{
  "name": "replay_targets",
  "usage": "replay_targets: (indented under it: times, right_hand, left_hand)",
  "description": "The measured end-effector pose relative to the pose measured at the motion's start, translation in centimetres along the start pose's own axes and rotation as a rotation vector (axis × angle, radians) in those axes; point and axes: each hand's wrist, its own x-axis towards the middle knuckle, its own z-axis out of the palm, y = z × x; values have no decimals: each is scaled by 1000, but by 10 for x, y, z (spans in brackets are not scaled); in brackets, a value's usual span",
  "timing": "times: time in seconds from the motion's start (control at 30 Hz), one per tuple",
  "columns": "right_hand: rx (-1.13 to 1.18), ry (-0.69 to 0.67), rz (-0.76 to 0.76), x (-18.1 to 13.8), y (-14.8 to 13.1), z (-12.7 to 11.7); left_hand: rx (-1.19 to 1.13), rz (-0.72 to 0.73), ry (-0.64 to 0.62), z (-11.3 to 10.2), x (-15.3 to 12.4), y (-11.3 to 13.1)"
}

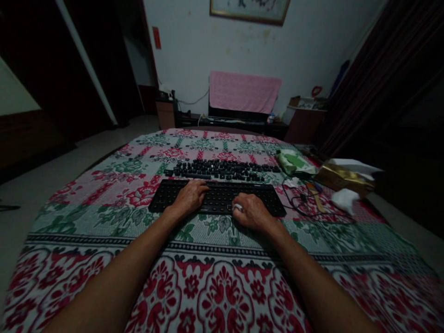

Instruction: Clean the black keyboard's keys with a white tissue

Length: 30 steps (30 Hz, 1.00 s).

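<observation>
A black keyboard (218, 194) with its keycaps off lies across the patterned tablecloth, showing rows of bare key positions. My left hand (190, 195) rests on its left-middle part, fingers stretched forward and slightly bent, with nothing seen in them. Over the keyboard's front edge, right of the middle, my right hand (250, 210) is closed, with a small white tissue-like piece (237, 207) at its fingers. What lies under the right palm is hidden. Behind the keyboard, many loose black keycaps (225, 167) are spread in a long band, and a long spacebar-like key (197, 176) lies in front of them.
To the right lie a green-and-white wipes pack (294, 162), a gold tissue box (343, 178), crumpled white tissue (346, 200), a brush with a wooden handle (315, 198) and a black cable (298, 206). A pink towel (244, 91) covers a screen beyond the table.
</observation>
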Motion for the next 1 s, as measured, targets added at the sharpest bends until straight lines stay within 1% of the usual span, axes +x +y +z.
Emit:
replay_targets:
  times: [0.13,0.2,0.3,0.43,0.57,0.7,0.83,1.0]
  right_hand:
    - [89,70,-48,-2,-1,4]
    - [102,78,-91,-2,-4,6]
    - [52,62,-133,-1,-10,6]
    - [-5,14,-119,1,-15,3]
    - [16,-21,-83,3,-14,0]
    - [47,15,-44,2,-9,2]
    - [32,62,-75,1,-9,7]
    - [20,48,-58,1,-9,7]
  left_hand:
    - [-10,6,11,0,0,0]
    - [-11,2,13,0,1,1]
    - [-5,-12,13,-1,1,2]
    - [-1,-5,13,0,1,1]
    - [9,-5,19,2,0,1]
    - [15,-4,15,2,0,1]
    - [24,-5,23,3,-1,0]
    - [15,-11,12,3,-1,-1]
